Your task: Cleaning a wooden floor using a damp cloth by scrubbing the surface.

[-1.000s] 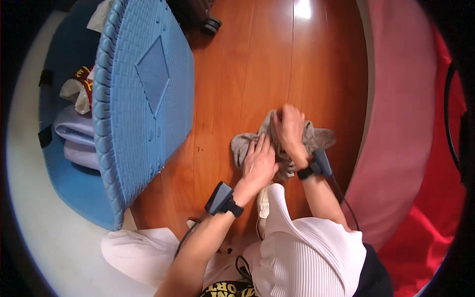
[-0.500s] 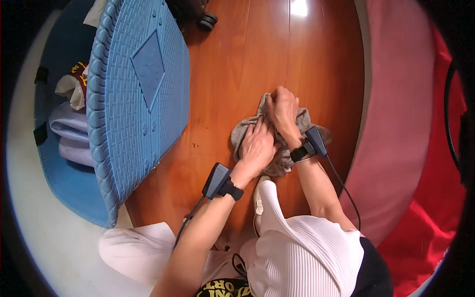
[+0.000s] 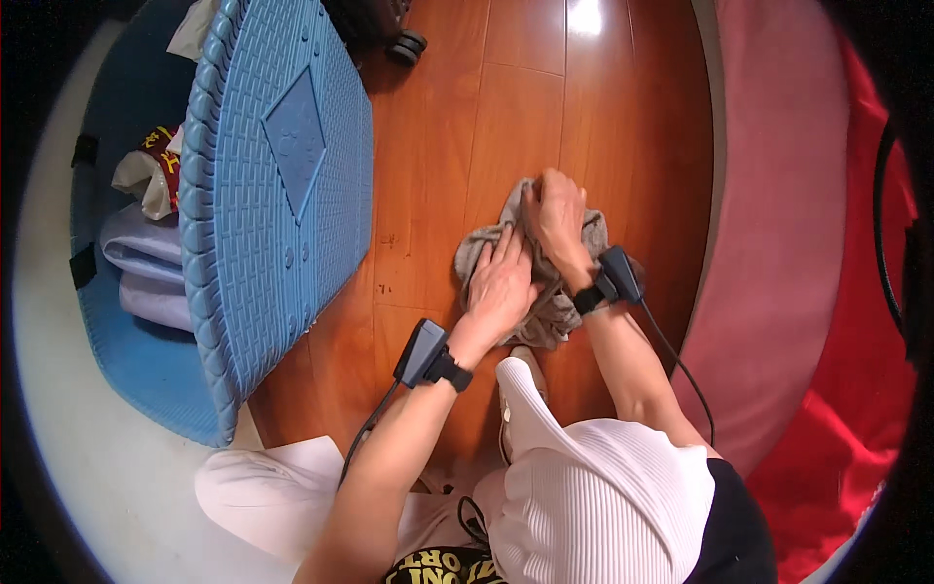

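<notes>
Both hands rest on a grey cloth [image 3: 555,292] bunched on the wooden floor [image 3: 438,195], the left hand [image 3: 501,287] spread flat pressing it, the right hand [image 3: 556,216] curled gripping its upper fold, and it looks soft, light, best taken by an edge.

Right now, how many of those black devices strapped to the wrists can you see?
2: one on the left wrist and one on the right wrist, both beside the grey cloth.
</notes>
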The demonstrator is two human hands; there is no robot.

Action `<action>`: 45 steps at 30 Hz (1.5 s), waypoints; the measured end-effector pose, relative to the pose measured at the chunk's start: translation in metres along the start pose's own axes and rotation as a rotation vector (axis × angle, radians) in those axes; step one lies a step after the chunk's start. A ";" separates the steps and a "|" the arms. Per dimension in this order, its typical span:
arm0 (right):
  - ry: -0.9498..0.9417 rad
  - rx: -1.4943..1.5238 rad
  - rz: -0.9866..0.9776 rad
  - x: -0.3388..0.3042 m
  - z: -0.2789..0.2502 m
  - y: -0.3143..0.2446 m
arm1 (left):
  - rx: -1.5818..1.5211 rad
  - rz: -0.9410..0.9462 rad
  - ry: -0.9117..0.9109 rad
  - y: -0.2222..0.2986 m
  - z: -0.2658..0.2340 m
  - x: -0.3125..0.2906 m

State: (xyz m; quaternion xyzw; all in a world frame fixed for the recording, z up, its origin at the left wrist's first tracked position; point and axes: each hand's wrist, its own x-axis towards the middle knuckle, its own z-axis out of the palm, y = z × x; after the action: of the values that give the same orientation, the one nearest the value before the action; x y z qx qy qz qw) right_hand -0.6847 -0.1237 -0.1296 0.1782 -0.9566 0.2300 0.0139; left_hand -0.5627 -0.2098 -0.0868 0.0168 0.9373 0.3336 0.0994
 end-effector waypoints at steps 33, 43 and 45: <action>-0.059 -0.001 0.035 -0.055 -0.017 -0.006 | 0.064 -0.043 -0.243 0.016 0.018 -0.039; -0.239 0.002 0.111 -0.062 -0.017 -0.007 | 0.053 -0.038 -0.248 0.013 0.025 -0.055; -0.084 -0.008 0.000 -0.046 -0.013 -0.012 | 0.090 -0.022 -0.163 0.014 0.011 -0.036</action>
State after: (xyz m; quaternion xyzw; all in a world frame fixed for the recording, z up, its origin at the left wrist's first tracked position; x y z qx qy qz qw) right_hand -0.6381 -0.1129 -0.1175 0.1877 -0.9572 0.2186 -0.0257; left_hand -0.5258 -0.1953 -0.0805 0.0381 0.9402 0.2877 0.1781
